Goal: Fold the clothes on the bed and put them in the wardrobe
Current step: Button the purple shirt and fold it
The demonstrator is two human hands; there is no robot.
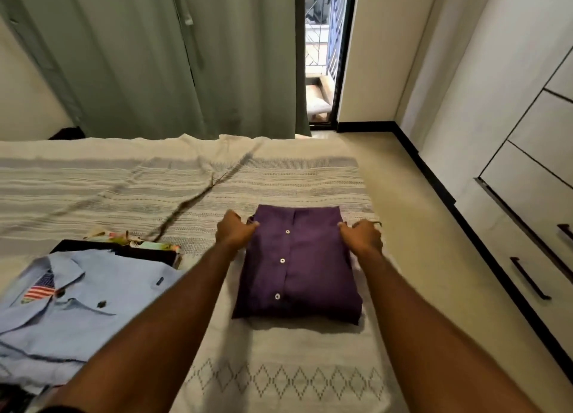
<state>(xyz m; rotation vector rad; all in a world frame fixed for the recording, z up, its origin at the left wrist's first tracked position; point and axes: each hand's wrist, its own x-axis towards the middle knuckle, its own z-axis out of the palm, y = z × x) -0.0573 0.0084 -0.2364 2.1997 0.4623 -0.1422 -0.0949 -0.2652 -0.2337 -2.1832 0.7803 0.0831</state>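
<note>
Both bare forearms reach up from the bottom edge of the head view toward a folded purple shirt (297, 263) that lies on the bed (279, 378), a little right of centre. That shirt forms a neat rectangle with its white-buttoned placket facing up and running from about 12 to 6 o'clock. At its 10 o'clock corner the left hand (234, 229) has its fingers curled round the far left edge of the cloth, gripping it. At the 2 o'clock corner the right hand (362, 236) grips the far right edge the same way, knuckles up and fingertips tucked against the fabric. Toward 8 o'clock of the purple shirt, apart from it, a light blue shirt (77, 304) lies folded with its collar showing and a flag patch (38, 291) on the chest. It rests on top of a dark garment (148, 253), and a floral printed cloth (139, 242) peeks out at the pile's far edge. A cream bedspread with grey woven bands and a row of diamond shapes covers the bed. At 3 o'clock, across a strip of floor, stands the white wardrobe (527, 170) with dark bar handles, its doors and drawers closed. Grey-green curtains (155, 56) hang at 12 o'clock behind the bed, beside a narrow glazed door (322, 53).
</note>
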